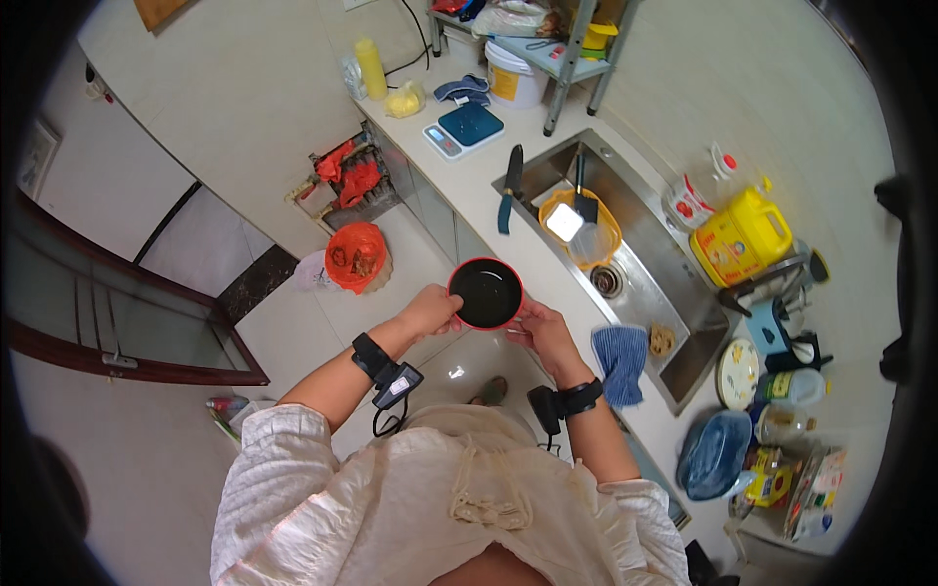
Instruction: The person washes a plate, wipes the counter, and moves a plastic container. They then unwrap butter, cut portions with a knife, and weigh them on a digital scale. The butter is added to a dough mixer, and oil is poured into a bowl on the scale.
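Note:
A round bowl [485, 294] with a red rim and a dark inside is held up in front of me, over the floor by the counter's edge. My left hand [432, 310] grips its left side, the thumb over the rim. On the opposite side the fingers of my right hand [544, 333] support it. Light glints inside the bowl; whether it contains liquid I cannot tell. Beyond it on the counter lies a kitchen knife [511, 189] with a teal handle. A blue striped cloth [620, 364] hangs over the counter edge, right of my right hand.
The steel sink [652, 293] contains an orange basket [614, 220] and a scrubber [662, 340]. A kitchen scale [464, 130] stands farther back. Yellow jug [740, 238], plate [738, 373] and blue basin [712, 454] line the right. A red-lined bin [357, 258] stands on the floor, left.

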Demonstrator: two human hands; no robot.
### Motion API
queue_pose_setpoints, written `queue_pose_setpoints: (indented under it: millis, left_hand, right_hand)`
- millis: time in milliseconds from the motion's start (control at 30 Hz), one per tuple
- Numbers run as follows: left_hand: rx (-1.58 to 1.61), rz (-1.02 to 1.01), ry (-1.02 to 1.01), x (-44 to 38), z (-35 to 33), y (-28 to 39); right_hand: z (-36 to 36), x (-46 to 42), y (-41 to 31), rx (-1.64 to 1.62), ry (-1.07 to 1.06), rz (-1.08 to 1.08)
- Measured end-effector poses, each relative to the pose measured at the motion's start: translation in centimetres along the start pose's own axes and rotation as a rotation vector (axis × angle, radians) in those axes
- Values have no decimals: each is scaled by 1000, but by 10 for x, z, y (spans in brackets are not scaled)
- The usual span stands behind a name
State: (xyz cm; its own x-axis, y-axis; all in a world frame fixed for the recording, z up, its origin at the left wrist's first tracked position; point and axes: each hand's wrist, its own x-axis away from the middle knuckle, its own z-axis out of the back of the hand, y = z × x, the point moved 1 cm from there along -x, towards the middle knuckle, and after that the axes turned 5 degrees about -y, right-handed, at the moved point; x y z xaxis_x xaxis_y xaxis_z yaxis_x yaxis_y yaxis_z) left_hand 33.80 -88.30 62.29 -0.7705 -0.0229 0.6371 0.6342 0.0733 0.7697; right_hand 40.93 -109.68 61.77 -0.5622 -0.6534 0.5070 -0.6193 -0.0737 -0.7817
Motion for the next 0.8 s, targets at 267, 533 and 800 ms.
queue_pose_setpoints:
  millis: [267, 533, 800]
  left_hand:
    - [43, -47, 83, -121, 96, 90]
    - [-48, -49, -18, -261, 189, 165]
    - [-82, -4, -46, -358, 245, 214]
  right_hand:
    - [1, -153, -108, -8, -75, -29]
    - [10, -304, -165, -96, 102, 32]
    - [9, -402, -204, -83, 216, 79]
